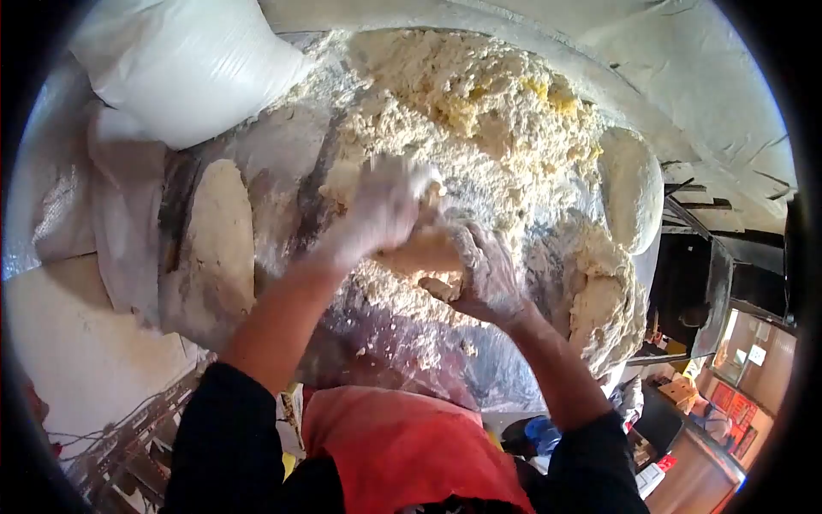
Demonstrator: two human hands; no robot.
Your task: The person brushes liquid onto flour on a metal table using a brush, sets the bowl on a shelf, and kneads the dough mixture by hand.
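My left hand (381, 206) is smeared by motion above the dough, its fingers blurred near a small lump. Floury and bent, my right hand (488, 272) curls round the right side of a piece of dough (419, 253) that lies between the two hands. Crumbly dough (479, 111) with yellow patches is heaped beyond them on the floury work surface (505, 368). A smooth oblong loaf of dough (220, 231) lies at the left, and another (632, 188) at the right edge. Rougher dough (599, 300) sits to the right of my right hand.
A full white sack (188, 68) stands at the back left, with plastic sheeting (128, 214) below it. Pale sheeting (668, 68) covers the back right. A dark metal frame (693, 283) stands beyond the right edge. A red apron (411, 445) is at the near edge.
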